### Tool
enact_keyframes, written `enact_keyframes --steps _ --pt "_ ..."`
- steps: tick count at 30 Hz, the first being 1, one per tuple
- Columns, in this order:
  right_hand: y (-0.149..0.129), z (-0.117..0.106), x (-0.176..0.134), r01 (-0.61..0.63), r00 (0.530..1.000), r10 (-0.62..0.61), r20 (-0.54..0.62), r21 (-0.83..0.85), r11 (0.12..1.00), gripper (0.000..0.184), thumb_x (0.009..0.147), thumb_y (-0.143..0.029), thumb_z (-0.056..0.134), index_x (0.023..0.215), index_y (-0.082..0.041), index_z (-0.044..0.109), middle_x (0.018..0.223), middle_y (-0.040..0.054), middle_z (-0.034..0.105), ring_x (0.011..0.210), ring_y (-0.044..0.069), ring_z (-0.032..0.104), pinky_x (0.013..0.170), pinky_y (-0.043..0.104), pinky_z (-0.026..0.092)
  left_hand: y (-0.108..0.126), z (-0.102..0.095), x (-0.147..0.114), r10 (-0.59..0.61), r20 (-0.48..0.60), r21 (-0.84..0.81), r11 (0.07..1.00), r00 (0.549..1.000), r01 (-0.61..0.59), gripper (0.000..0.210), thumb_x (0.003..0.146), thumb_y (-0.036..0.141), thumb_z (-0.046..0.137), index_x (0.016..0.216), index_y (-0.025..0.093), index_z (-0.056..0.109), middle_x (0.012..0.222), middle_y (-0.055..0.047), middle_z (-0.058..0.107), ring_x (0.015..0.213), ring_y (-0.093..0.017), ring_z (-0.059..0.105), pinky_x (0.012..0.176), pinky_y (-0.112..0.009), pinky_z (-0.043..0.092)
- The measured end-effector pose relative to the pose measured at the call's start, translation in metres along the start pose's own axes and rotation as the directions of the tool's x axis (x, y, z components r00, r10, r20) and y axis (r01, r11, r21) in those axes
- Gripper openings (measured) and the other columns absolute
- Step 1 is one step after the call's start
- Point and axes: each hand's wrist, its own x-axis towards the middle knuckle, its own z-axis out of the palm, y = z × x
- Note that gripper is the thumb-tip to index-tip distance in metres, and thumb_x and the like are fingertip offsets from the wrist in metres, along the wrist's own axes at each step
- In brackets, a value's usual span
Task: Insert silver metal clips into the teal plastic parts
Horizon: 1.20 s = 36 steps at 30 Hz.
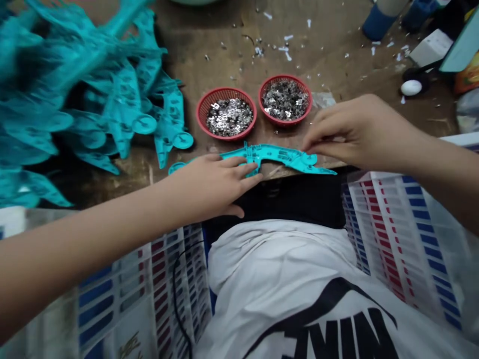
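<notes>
A long turquoise plastic part (pixel 279 152) with a curved, ribbed body lies along the table's near edge. My left hand (pixel 220 182) rests over its left half, fingers stretched out and apart, hiding some of it. At the other end, my right hand (pixel 344 127) has thumb and fingertips pinched together by the part's tip; whatever is between them is too small or hidden to make out. Just beyond the part stand two red plastic baskets, the left basket (pixel 199 119) and the right basket (pixel 307 107), both holding many small shiny metal pieces.
A large heap of similar turquoise parts (pixel 127 99) covers the table's left side. Small metal bits lie scattered over the wooden table (pixel 232 55). A blue container (pixel 376 22) and a white box (pixel 430 50) stand at back right. Plastic crates (pixel 389 219) flank my lap.
</notes>
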Motion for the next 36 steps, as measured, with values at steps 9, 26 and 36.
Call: enact_keyframes --steps 9,26,36 --pt "0.072 0.057 0.03 0.124 0.968 -0.088 0.233 -0.145 0.982 0.036 0.124 -0.028 0.058 0.126 -0.023 0.094 0.113 0.0137 0.094 0.099 0.029 0.087 0.091 0.042 0.069 -0.008 0.045 0.002 0.055 -0.028 -0.127 0.99 0.998 -0.058 0.102 0.099 0.022 0.098 0.193 0.017 0.059 0.203 -0.024 0.047 0.193 -0.054 0.041 0.154 -0.084 0.047" --pt "0.073 0.065 0.032 0.24 0.91 -0.119 0.398 -0.272 0.932 0.05 0.131 -0.026 0.04 0.137 -0.018 0.09 0.13 0.0191 0.086 0.116 0.034 0.08 0.098 0.045 0.067 -0.01 0.063 -0.007 0.011 -0.198 -0.247 0.967 0.98 -0.061 0.085 0.111 0.004 0.054 0.191 0.03 0.06 0.203 -0.01 0.053 0.195 -0.043 0.042 0.153 -0.086 0.049" --pt "0.087 0.063 0.043 0.295 0.897 -0.176 0.406 -0.253 0.921 0.044 0.133 -0.026 0.044 0.138 -0.019 0.087 0.131 0.0126 0.084 0.109 0.025 0.08 0.09 0.038 0.062 -0.026 0.058 -0.002 0.095 -0.101 -0.151 0.982 0.99 -0.11 0.081 0.117 0.013 0.06 0.197 0.019 0.053 0.206 -0.019 0.044 0.197 -0.046 0.037 0.156 -0.083 0.043"
